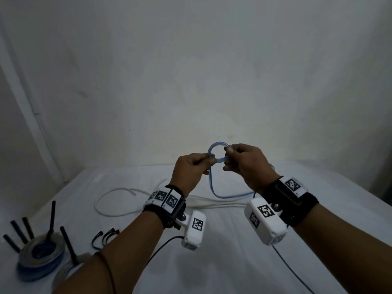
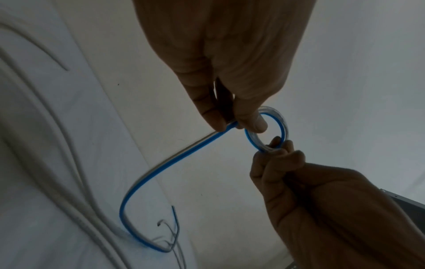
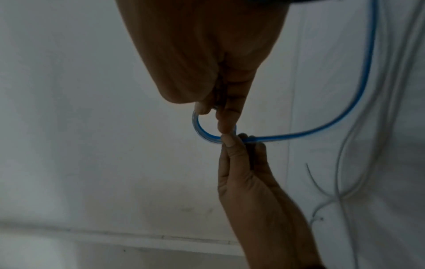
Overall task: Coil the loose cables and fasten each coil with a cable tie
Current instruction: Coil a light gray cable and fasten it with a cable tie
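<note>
A blue and clear flat cable [image 1: 214,187] is wound into a small coil [image 1: 217,145] held up above the white table. My left hand [image 1: 192,169] pinches the coil's lower left side, where the tail leaves it. My right hand [image 1: 244,161] pinches the coil's right side between thumb and fingers. In the left wrist view the coil [image 2: 281,125] sits between both hands and the blue tail [image 2: 147,180] curves down to the sheet. The right wrist view shows the coil [image 3: 200,130] and the tail [image 3: 365,81] running up to the right.
A loose white cable [image 1: 110,211] lies on the table [image 1: 233,268] behind my left wrist. Black cable ties [image 1: 105,236] lie at the front left. Finished coils with black ties sticking up [image 1: 40,253] sit at the left edge. A wall stands behind.
</note>
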